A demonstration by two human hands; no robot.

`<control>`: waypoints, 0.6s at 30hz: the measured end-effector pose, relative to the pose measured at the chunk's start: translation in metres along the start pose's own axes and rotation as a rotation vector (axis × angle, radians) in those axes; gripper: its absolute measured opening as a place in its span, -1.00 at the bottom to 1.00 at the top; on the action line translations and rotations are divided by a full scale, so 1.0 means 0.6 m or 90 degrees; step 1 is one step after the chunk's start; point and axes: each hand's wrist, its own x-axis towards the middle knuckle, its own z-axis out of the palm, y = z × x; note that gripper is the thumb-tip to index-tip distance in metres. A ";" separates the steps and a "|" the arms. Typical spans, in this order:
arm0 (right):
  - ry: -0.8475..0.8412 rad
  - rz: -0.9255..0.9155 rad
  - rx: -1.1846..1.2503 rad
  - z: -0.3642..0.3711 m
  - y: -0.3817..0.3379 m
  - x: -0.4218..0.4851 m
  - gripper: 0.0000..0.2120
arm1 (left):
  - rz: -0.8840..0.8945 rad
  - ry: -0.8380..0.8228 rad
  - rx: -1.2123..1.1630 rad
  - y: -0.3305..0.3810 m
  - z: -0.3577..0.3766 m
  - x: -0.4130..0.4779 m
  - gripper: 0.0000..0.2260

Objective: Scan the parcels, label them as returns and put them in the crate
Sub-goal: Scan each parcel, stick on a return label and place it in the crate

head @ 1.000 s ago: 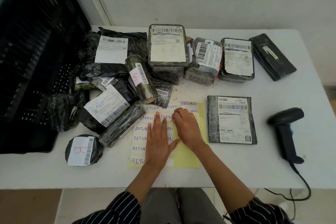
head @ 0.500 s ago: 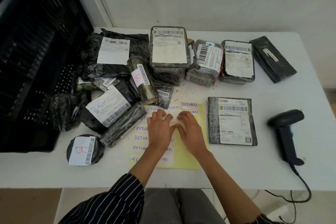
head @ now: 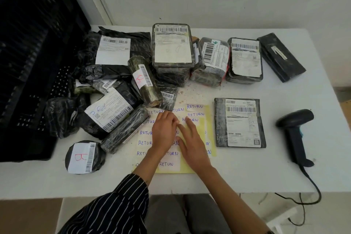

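The left hand [head: 165,131] and right hand [head: 192,143] have shifted up the yellow sheet [head: 185,167], fingers flat on handwritten RETURN stickers [head: 194,106].

this is looking like a small parcel-returns room: a white desk [head: 247,173] is carrying black-wrapped parcels [head: 172,47] with barcode shipping labels, a corded barcode scanner [head: 293,131] is lying to the right, a yellow sheet [head: 210,129] of handwritten "return" stickers is lying in front, and a black crate [head: 28,81] is standing at the left.

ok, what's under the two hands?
A yellow sheet of handwritten RETURN labels, flat on the table. The left hand and right hand cover its middle labels, so those can't be read.
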 end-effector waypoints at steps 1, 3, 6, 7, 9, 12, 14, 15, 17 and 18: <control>-0.004 -0.011 -0.020 -0.001 0.003 -0.001 -0.61 | -0.008 0.005 -0.010 0.000 -0.001 0.001 -0.97; -0.015 -0.040 -0.077 0.001 0.013 -0.002 -0.61 | -0.022 0.013 -0.029 0.000 0.000 0.001 -0.97; -0.036 -0.100 -0.166 0.014 0.030 -0.002 -0.60 | -0.070 0.035 -0.091 -0.003 0.001 -0.003 -0.95; -0.042 -0.107 -0.188 0.018 0.033 0.000 -0.60 | -0.097 0.043 -0.125 -0.004 0.000 -0.006 -0.95; -0.045 -0.113 -0.223 0.022 0.034 0.002 -0.59 | -0.162 0.060 -0.217 -0.009 -0.005 -0.010 -0.94; -0.035 -0.117 -0.259 0.024 0.032 0.000 -0.59 | -0.212 0.085 -0.326 -0.006 -0.016 -0.023 -0.93; -0.029 -0.113 -0.274 0.025 0.030 0.001 -0.58 | -0.237 0.129 -0.390 0.002 -0.024 -0.033 -0.94; -0.033 -0.107 -0.278 0.024 0.027 0.002 -0.58 | -0.261 0.153 -0.431 0.006 -0.028 -0.035 -0.94; -0.023 -0.108 -0.285 0.023 0.022 0.004 -0.58 | -0.293 0.179 -0.491 0.009 -0.036 -0.036 -0.94; -0.006 -0.115 -0.292 0.024 0.023 0.003 -0.58 | -0.293 0.181 -0.498 0.011 -0.039 -0.037 -0.94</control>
